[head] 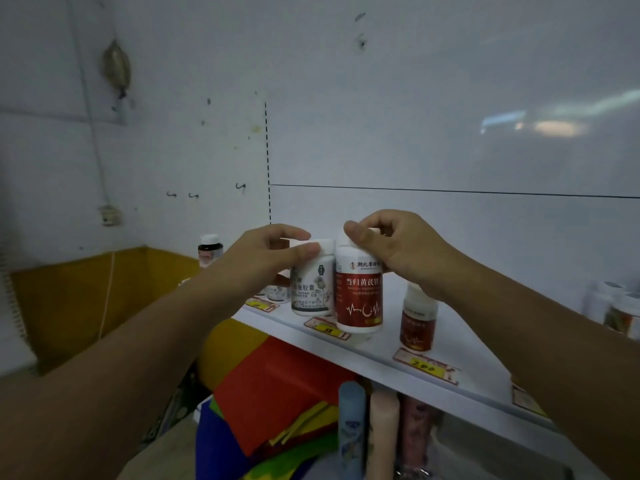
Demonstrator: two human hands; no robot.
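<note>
At the left, the left hand [263,258] curls fingers and thumb round the cap of the white-labelled bottle [311,289], which is upright near the front of the shelf [381,355]. Touching it on the right, the red-labelled bottle [360,299] is pinched at its cap by the right hand [391,251]. Whether either base rests on the board cannot be told. Cap grips let a bottle swing, so each is best moved straight and upright, one at a time. The red one is close to the front lip and a price tag [327,328]. Open board lies behind, and another red bottle [417,320] stands near on the right.
</note>
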